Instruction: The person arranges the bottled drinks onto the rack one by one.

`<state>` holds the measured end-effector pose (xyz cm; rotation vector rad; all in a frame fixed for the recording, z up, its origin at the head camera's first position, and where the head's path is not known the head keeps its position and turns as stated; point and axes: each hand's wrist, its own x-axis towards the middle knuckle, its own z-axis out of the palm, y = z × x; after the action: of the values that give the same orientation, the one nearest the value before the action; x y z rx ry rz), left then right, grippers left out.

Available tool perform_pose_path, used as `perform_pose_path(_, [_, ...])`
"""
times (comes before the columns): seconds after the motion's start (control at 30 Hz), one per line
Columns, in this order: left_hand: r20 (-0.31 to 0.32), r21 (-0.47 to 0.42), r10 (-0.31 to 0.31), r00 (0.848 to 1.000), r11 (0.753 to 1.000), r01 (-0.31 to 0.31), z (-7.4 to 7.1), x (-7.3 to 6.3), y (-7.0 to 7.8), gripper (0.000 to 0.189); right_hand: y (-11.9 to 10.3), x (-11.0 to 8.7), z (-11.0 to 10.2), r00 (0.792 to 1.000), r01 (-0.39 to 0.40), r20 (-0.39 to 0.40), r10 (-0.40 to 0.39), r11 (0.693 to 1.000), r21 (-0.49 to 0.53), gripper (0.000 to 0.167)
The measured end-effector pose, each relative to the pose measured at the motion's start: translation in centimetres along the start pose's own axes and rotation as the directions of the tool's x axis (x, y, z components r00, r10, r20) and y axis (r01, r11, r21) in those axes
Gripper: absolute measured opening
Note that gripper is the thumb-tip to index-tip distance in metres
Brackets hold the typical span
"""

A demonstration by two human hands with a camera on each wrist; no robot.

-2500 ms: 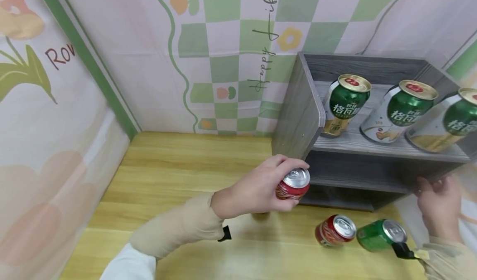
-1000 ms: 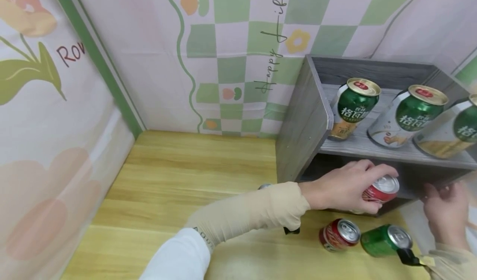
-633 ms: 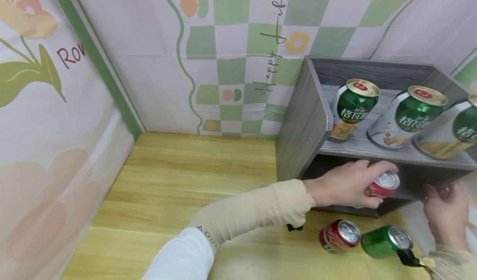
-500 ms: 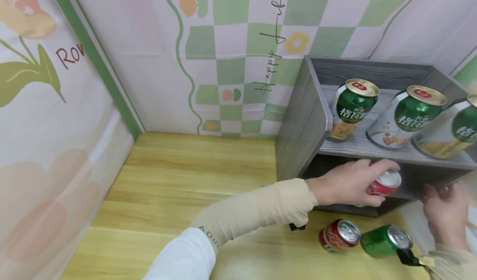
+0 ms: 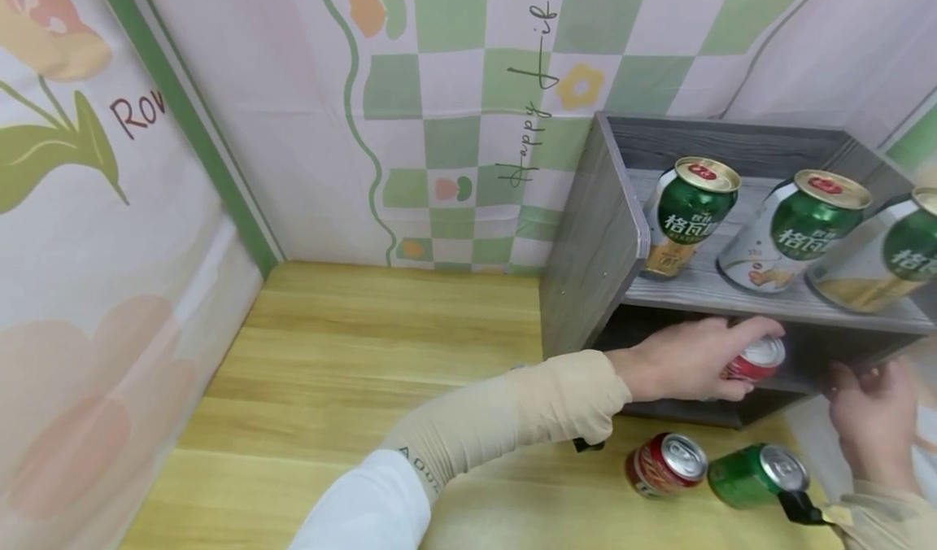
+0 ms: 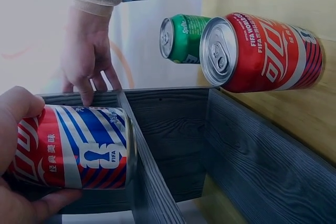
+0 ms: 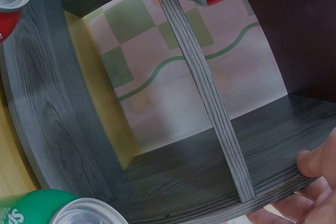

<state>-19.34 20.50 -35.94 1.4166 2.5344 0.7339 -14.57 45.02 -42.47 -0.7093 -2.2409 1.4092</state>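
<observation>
My left hand (image 5: 691,363) grips a red cola can (image 5: 754,360), its thumb and fingers round the sides. The can is held at the front of the grey shelf unit's (image 5: 586,249) middle compartment. In the left wrist view, the base of the cola can (image 6: 79,148) is right at the front edge of the middle board (image 6: 149,166). My right hand (image 5: 874,416) grips the unit's right side panel; the right wrist view has its thumb (image 7: 313,162) inside and the other fingers outside.
Three green-and-white cans (image 5: 691,216) stand on the top tier. On the wooden table (image 5: 351,355), another red cola can (image 5: 662,464) and a green Sprite can (image 5: 754,473) stand before the unit. A silver can rim (image 5: 518,367) peeks out behind my left forearm.
My left hand has carried the cola can rightward from beside the unit to the middle compartment, hardly moving over the last half second. The right hand has kept its hold on the side panel.
</observation>
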Motion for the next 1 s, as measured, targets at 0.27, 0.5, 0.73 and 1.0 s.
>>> perform_pose_path(0.27, [-0.003, 0.037, 0.014, 1.0, 0.999, -0.014, 0.4, 0.3, -0.1, 0.077, 0.0, -0.1, 0.1, 1.0, 0.021, -0.005, -0.021, 0.998, -0.056, 0.054])
perform_pose_path(0.5, [0.019, 0.053, -0.006, 1.0, 0.999, 0.005, 0.8, 0.7, -0.2, 0.078, 0.3, -0.4, -0.3, 0.997, 0.069, 0.018, -0.075, 0.975, 0.212, 0.048])
perform_pose_path(0.73, [0.042, 0.041, -0.051, 0.998, 0.998, 0.049, 1.0, 1.4, -0.4, 0.079, 0.5, -0.3, -0.3, 0.996, 0.084, 0.006, -0.085, 0.989, 0.119, 0.049])
perform_pose_path(1.0, [0.025, 0.097, 0.01, 1.0, 0.995, -0.012, 1.3, 2.4, -0.7, 0.071, 0.9, -0.3, -0.4, 0.998, 0.062, 0.005, -0.062, 0.993, 0.102, 0.05])
